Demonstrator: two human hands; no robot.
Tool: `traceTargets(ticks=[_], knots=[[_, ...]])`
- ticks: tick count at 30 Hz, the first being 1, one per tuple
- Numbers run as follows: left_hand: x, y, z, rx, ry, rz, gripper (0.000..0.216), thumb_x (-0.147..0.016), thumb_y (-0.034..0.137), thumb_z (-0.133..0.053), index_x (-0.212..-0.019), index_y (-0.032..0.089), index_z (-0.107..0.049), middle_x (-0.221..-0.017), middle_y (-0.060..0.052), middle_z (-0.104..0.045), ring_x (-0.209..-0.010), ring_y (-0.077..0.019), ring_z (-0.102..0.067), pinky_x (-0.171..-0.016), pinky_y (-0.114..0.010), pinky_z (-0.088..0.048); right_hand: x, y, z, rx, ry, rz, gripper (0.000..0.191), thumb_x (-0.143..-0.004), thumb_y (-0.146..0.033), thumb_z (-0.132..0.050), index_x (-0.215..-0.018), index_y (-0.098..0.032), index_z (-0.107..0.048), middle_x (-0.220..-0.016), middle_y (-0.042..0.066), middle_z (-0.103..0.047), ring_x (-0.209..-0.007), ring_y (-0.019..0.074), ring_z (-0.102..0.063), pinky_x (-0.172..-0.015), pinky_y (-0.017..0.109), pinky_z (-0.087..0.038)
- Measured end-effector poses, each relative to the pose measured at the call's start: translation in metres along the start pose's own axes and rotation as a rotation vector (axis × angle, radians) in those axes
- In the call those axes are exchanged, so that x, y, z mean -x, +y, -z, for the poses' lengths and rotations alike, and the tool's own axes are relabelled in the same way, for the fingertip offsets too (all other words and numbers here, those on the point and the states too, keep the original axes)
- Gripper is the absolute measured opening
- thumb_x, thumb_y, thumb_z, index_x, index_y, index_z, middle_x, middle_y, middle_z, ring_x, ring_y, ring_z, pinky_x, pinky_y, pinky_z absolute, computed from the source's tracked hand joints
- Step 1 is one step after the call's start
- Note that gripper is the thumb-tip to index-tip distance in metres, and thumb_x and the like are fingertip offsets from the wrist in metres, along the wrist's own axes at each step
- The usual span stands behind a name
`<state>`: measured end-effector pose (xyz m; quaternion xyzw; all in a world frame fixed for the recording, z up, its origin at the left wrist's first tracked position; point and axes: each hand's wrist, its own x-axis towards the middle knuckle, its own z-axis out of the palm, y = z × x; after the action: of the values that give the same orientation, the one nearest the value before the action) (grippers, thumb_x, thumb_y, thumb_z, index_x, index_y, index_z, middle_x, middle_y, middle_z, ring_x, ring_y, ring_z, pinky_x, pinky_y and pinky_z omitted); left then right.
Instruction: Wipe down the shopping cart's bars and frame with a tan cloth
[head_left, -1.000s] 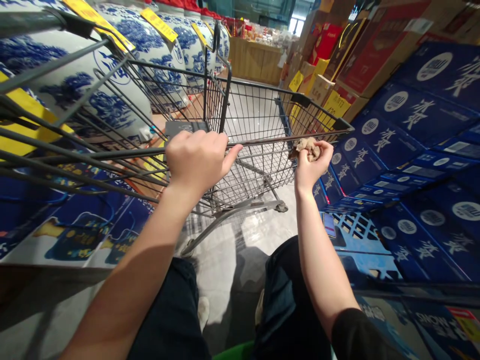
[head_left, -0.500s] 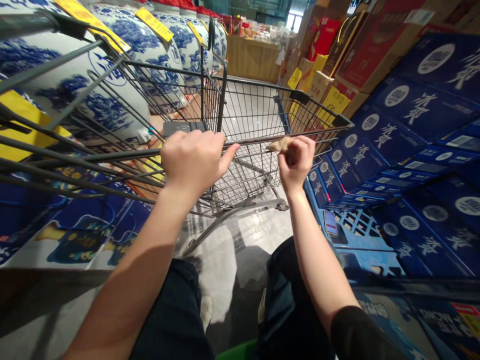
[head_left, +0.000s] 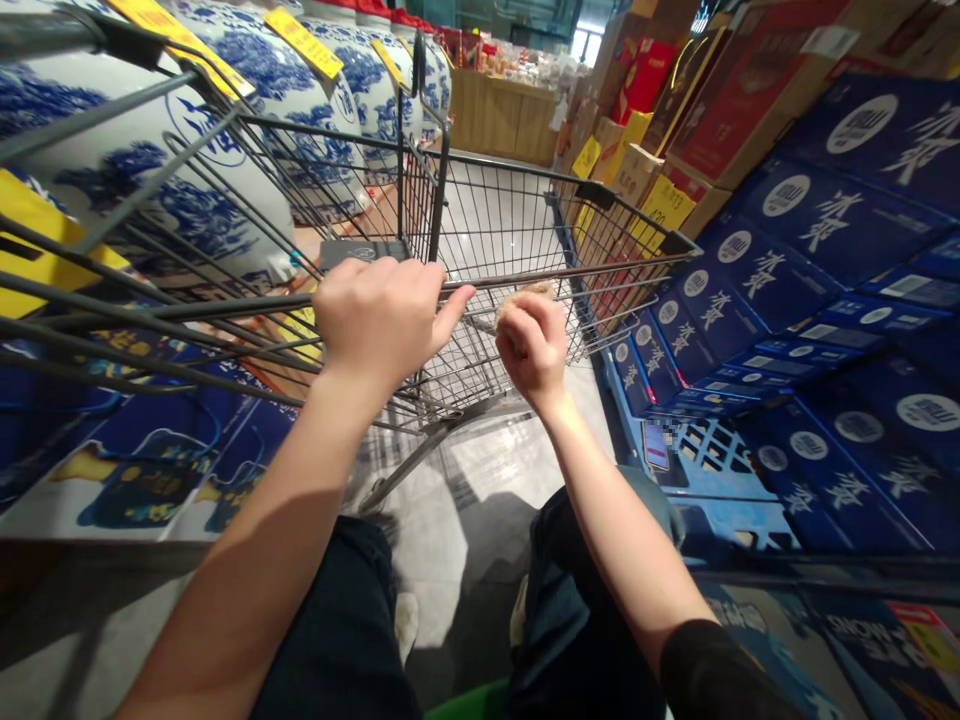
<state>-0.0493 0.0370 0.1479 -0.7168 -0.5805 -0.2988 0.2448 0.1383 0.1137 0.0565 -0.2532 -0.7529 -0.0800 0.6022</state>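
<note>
My left hand is wrapped round the handle bar of a grey wire shopping cart, near the bar's left end. My right hand is closed on a crumpled brown wad of paper or cloth and presses it against the middle of the same bar, close beside my left thumb. Only the wad's top edge shows above the fingers. The cart basket has nothing in it.
Large blue-and-white ceramic jars with yellow price tags line the left. Stacked dark blue cartons fill the right, with a blue plastic pallet below them. A second cart's wire frame sits close on the left. Grey tiled floor runs ahead.
My right hand has slid left along the handle bar with the brown wad, from near the right end to the middle. The left hand has kept its grip.
</note>
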Motion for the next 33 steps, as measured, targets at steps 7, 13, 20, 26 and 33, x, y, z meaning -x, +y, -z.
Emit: traceTargets(ticks=[7,13,20,26,33], knots=[[0.001,-0.001,-0.003,0.012,0.030,-0.013,0.035,-0.098,0.051,-0.051,-0.082,0.026,-0.071,-0.074,-0.009,-0.069,-0.076,-0.0304,-0.062,-0.068,-0.042,-0.033,-0.005,0.077,0.039,0.163,0.347,-0.365,0.018,-0.080,-0.017,-0.055,-0.097,-0.022,-0.057,-0.103,0.004,-0.052,-0.099,0.0179,-0.058,-0.093,0.042,-0.055],[0.002,0.000,0.000,-0.003,0.037,-0.013,0.035,-0.098,0.050,-0.053,-0.081,0.025,-0.070,-0.074,-0.009,-0.069,-0.076,-0.0303,-0.063,-0.067,-0.041,-0.034,-0.009,0.071,0.035,0.171,0.498,-0.480,0.019,-0.077,-0.014,-0.053,-0.094,-0.022,-0.053,-0.097,0.002,-0.050,-0.092,0.0169,-0.056,-0.094,0.043,-0.054],[0.002,-0.002,0.003,0.001,0.015,-0.012,0.031,-0.098,0.046,-0.053,-0.087,0.025,-0.072,-0.076,-0.009,-0.070,-0.077,-0.0311,-0.063,-0.068,-0.043,-0.035,0.000,-0.030,-0.016,-0.071,0.079,0.090,0.023,-0.089,-0.011,-0.060,-0.107,-0.025,-0.060,-0.108,0.005,-0.059,-0.102,0.0183,-0.060,-0.090,0.037,-0.055],[0.004,-0.004,-0.002,-0.041,0.074,-0.062,0.032,-0.099,0.047,-0.051,-0.087,0.025,-0.071,-0.074,-0.008,-0.069,-0.075,-0.0292,-0.063,-0.067,-0.042,-0.035,-0.004,0.012,0.007,0.090,0.134,0.126,0.024,-0.088,-0.012,-0.059,-0.106,-0.027,-0.061,-0.108,0.003,-0.058,-0.101,0.0173,-0.060,-0.089,0.036,-0.055],[0.005,0.001,0.002,-0.006,0.013,-0.021,0.032,-0.098,0.047,-0.053,-0.083,0.025,-0.069,-0.076,-0.009,-0.069,-0.078,-0.0292,-0.062,-0.068,-0.042,-0.035,-0.012,0.069,0.042,0.238,0.492,-0.517,0.016,-0.076,-0.015,-0.053,-0.091,-0.022,-0.052,-0.094,0.002,-0.049,-0.091,0.0177,-0.055,-0.093,0.045,-0.052]])
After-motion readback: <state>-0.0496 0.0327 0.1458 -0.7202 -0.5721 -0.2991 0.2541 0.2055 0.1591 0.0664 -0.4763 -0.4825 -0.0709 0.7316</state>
